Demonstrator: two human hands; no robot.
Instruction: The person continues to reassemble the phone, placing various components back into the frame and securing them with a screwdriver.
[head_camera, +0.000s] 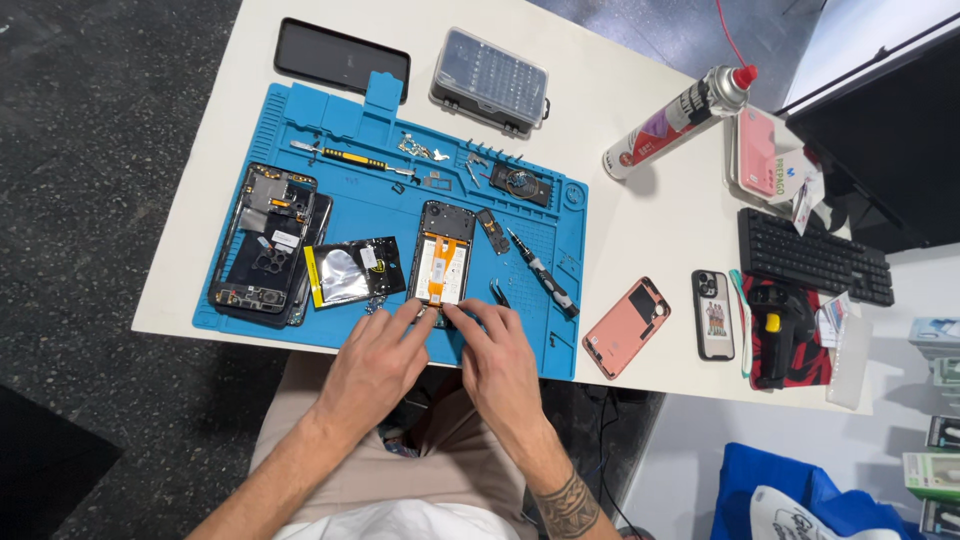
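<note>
Both hands lie palm-down at the near end of the opened phone (441, 265): left hand (372, 362) and right hand (500, 362) each pinch its bottom edge, fingertips together, wrists angled inward.

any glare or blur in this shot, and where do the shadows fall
Head view: sharp overall, with even overhead light; glare shows on the silver foil pouch and faintly on the black phone; the spray can throws a short soft shadow on the white table; both hands, left and right, darken the blue mat beneath them; the wide lens bends the table edges.
</note>
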